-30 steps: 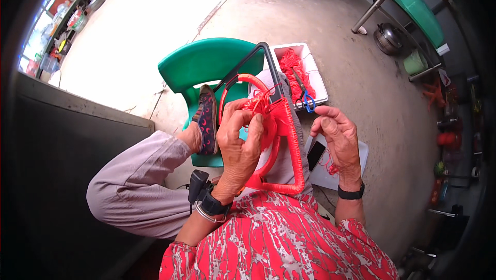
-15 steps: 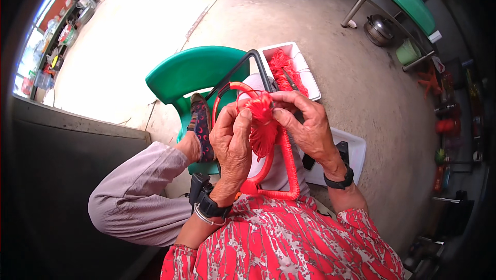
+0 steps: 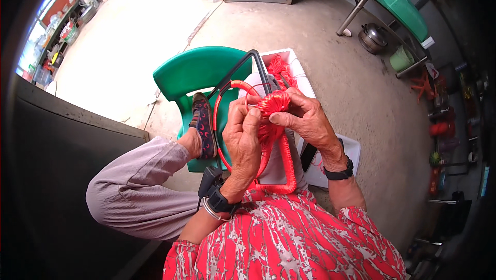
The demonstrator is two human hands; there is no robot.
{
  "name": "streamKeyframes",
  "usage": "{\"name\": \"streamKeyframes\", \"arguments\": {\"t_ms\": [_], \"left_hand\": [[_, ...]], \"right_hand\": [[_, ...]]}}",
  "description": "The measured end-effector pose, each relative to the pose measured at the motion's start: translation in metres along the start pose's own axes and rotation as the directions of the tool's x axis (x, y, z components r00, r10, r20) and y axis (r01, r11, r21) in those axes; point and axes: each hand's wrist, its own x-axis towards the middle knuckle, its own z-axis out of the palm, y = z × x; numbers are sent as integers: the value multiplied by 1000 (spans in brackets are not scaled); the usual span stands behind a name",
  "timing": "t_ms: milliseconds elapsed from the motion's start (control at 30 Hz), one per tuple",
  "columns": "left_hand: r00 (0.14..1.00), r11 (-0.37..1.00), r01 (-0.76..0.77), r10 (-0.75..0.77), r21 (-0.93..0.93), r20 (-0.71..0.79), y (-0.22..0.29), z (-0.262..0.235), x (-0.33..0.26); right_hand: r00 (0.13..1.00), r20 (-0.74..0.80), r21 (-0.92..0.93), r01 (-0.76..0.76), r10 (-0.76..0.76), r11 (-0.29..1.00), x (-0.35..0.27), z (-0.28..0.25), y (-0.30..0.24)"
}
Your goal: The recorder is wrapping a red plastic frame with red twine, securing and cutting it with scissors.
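Observation:
A thick bundle of glossy red cord, its strands gathered like a tassel, is held over my lap. My left hand pinches its left side between thumb and fingers. On the other side my right hand is closed on the bundle, its thumb along the lower edge and its fingertips partly hidden. Behind and below lies a frame wound with red cord, with a curved part on the left and a straight bar on the right. A bare black metal tube rises beyond the bundle.
My foot rests on a green plastic chair ahead. Right of it stands a white box holding more red cord. A white tray with a dark object sits by my right wrist. A dark panel stands left; a lidded pot is far right.
The cord bundle has moved slightly right and turned, so its rounded wound top now shows. Both hands have shifted with it and keep their grip. The view has moved a little.

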Motion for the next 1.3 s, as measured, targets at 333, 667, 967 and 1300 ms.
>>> {"name": "streamKeyframes", "arguments": {"t_ms": [333, 667, 967, 1300], "left_hand": [[987, 984, 121, -133, -128, -88, 18, -9, 11], [993, 986, 120, -120, -117, 9, 32, -14, 15], [997, 985, 82, -78, -150, 29, 33, -16, 23], [982, 930, 187, -186, -316, 32, 7, -23, 42]], "right_hand": [[985, -144, 596, 9, 96, 803, 13, 14, -9], [968, -241, 464, 55, 67, 884, 26, 16, -6], [926, -301, 386, 339, -230, 858, 34, 10, -33], [942, -334, 892, 301, 43, 338, 55, -81, -3]]}}
